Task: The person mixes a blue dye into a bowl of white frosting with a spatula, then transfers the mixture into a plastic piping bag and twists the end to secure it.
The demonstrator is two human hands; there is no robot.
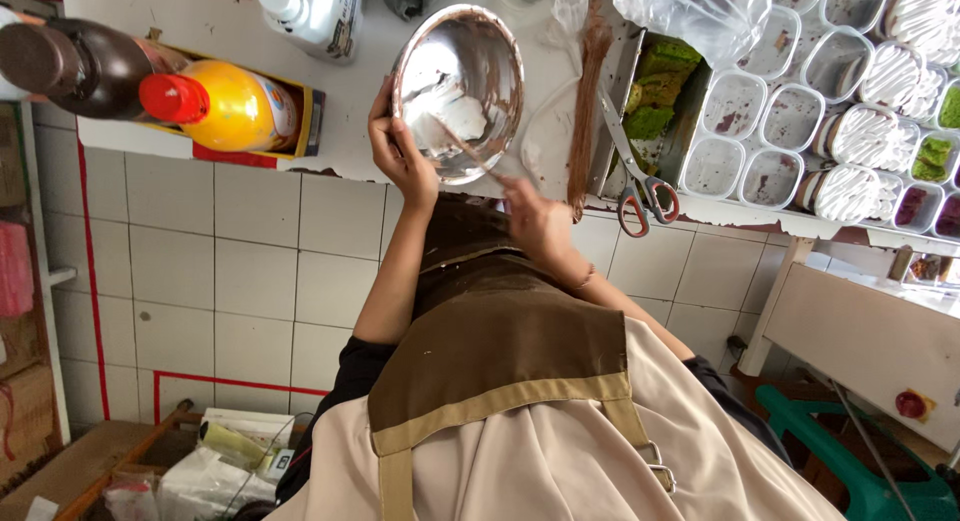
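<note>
A white-tiled floor [240,271] with red line markings [95,281] spreads beneath the white worktable [150,21], while a green plastic stool [850,471] and cream cabinet [870,341] stand off to one side.

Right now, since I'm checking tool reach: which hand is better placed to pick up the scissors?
Probably the right hand: it is nearer the scissors, though it holds a thin utensil. The left hand grips the metal bowl on the other side.
</note>
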